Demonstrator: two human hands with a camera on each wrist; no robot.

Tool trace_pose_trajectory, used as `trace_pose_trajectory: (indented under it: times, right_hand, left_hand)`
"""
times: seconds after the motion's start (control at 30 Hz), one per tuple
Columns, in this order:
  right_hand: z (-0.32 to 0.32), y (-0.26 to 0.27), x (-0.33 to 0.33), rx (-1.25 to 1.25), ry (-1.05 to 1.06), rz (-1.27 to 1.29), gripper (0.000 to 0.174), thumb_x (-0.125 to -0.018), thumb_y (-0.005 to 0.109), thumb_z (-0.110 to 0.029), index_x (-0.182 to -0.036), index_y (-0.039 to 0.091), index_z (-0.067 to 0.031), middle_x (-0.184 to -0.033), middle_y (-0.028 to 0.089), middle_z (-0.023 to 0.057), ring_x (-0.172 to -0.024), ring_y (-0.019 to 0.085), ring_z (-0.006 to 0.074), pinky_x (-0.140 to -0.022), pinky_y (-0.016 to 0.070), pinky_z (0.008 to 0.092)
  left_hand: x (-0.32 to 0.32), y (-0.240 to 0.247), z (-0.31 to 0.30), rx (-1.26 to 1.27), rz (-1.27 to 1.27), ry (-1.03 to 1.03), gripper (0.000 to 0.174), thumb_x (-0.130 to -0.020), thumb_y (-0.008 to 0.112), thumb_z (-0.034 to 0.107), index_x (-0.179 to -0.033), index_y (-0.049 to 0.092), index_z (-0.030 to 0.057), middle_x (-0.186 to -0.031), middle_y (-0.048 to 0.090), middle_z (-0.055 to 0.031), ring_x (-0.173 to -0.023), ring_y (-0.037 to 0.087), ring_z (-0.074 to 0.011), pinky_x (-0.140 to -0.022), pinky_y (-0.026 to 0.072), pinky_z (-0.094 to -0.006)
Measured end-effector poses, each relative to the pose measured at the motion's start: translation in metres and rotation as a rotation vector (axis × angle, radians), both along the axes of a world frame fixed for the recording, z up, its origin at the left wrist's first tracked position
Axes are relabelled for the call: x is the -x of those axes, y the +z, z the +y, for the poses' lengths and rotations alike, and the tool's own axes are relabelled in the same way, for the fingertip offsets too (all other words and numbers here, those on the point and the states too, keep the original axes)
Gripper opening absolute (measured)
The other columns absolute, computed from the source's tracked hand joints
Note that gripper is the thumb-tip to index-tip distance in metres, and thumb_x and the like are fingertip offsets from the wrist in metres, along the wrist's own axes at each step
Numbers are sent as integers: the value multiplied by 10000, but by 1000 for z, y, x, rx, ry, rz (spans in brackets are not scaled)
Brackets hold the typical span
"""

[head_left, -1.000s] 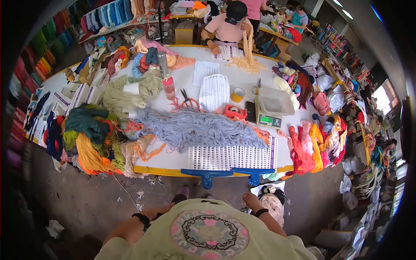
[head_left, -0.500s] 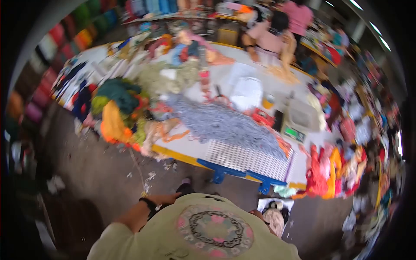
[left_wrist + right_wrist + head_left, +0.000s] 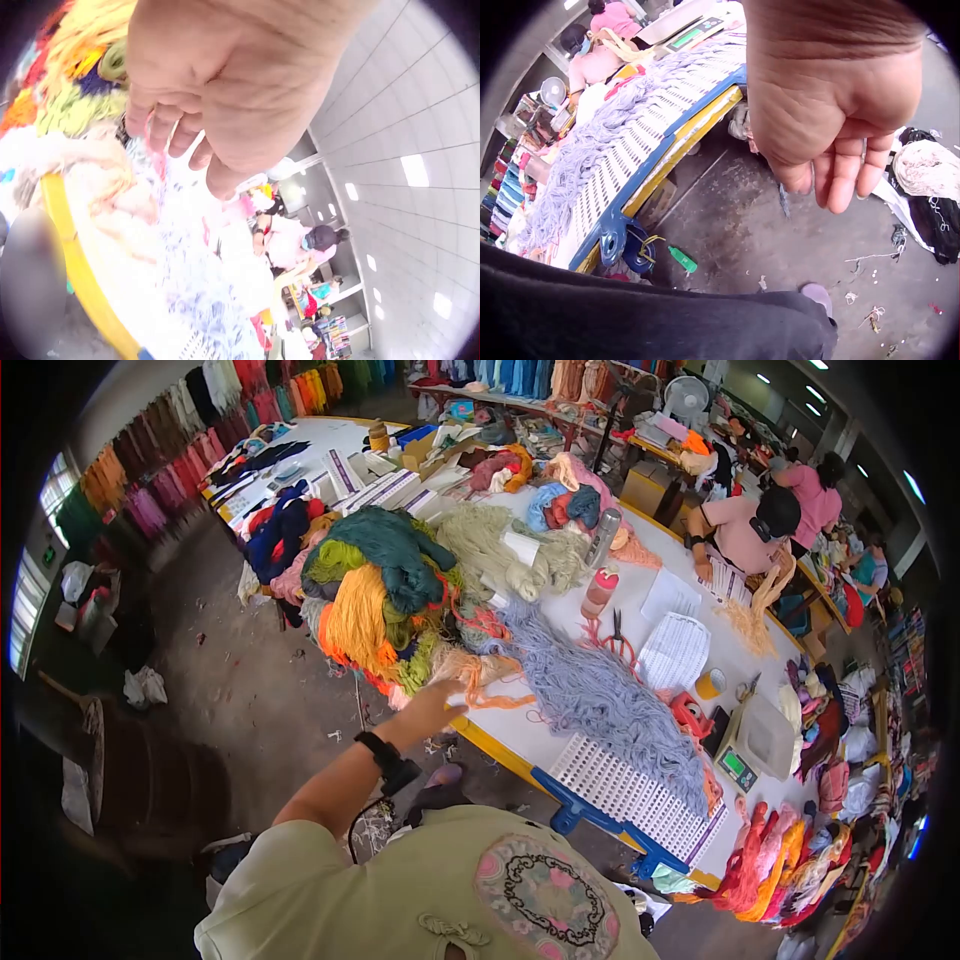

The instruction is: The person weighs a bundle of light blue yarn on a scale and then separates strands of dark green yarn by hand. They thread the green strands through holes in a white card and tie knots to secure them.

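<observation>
My left hand (image 3: 432,710) reaches to the table's yellow front edge, beside a peach and beige hank of yarn (image 3: 478,670). In the left wrist view the palm and loosely bent fingers of that left hand (image 3: 225,97) show, holding nothing. To its left lies a heap with a golden-yellow hank (image 3: 360,615) and a dark teal hank (image 3: 390,555). A long blue-grey mass of yarn (image 3: 600,700) spreads over the table to its right. My right hand (image 3: 836,127) hangs relaxed over the floor with nothing in it; the head view does not show it.
Blue clips (image 3: 600,825) hold a white punched card (image 3: 635,785) at the table's front edge. Scissors (image 3: 616,635), a scale (image 3: 740,760) and bright hanks (image 3: 780,860) lie further right. Another person (image 3: 745,530) sits across the table. Thread scraps litter the floor.
The head view has swung left, so the table appears turned. My left hand has come up from beside my body to the table edge. My right hand has left the head view.
</observation>
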State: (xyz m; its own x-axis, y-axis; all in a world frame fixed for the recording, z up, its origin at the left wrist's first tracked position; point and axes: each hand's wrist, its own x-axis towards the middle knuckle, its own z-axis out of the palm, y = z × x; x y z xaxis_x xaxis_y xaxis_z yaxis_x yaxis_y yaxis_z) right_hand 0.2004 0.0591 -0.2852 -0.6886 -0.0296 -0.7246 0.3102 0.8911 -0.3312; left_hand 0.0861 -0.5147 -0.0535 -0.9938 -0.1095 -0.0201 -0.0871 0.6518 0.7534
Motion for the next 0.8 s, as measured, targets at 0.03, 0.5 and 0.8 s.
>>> trace_pose_trajectory:
  times: [0.03,0.5,0.8]
  right_hand:
    - [-15,9,1,27,-29,2,210,-839,580,-245,-891,636,-49,-840,672,144,-684,655,292,-629,527,392]
    - [-205,59,32,366,-410,19,216,-854,574,-230,-881,627,-23,-798,672,118,-648,652,223,-600,518,371]
    - [-201,-9,-34,102,-161,259,202,-835,569,-225,-904,649,-53,-745,669,108,-676,657,246,-642,515,376]
  left_hand:
    - [11,14,-19,50,65,38,443,-814,678,234,-1162,563,-16,-1215,561,-233,-1145,522,-375,-966,429,-398]
    - [156,70,-248,1119,167,-180,844,-716,683,21,-1451,305,193,-1451,343,-136,-1403,209,-326,-1131,149,-536]
    - [195,72,-273,870,91,-291,734,-670,728,82,-1345,443,127,-1242,455,-119,-1226,398,-318,-1037,299,-466]
